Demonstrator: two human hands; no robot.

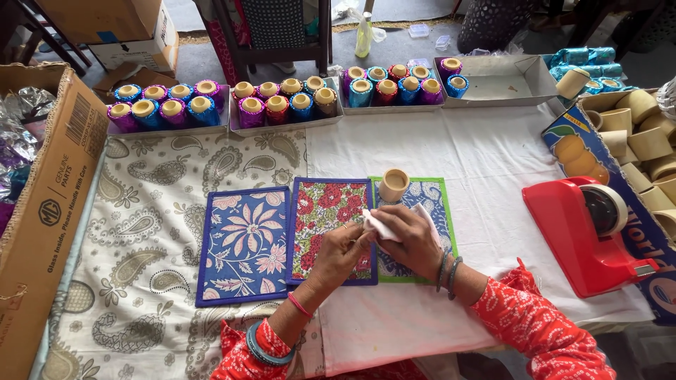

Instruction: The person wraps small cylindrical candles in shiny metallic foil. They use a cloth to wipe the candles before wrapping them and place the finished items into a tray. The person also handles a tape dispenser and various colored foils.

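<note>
A: State the grip condition of both hands.

B: The left hand (339, 252) and the right hand (412, 241) meet over a small white piece of paper (381, 226). The left thumb and forefinger are pinched on its near left edge. The right fingers are closed over its right part, with the sheet's upper corner sticking out above them.

A: Position of the paper?

B: Held just above the mats, between the two hands, not lying flat.

A: Items relative to the grip?

B: Directly beyond the grip, a bare cardboard cup (393, 184) stands upright on the green-bordered mat (440, 211). Under the left hand lies the red floral mat (325, 218); further left of it, the blue floral mat (243, 243). Well to the right of the grip sits a red tape dispenser (588, 236). Far beyond the grip, trays of foil-wrapped cups (282, 102) line the table edge. A box of plain cups (644, 134) stands beyond the dispenser.
</note>
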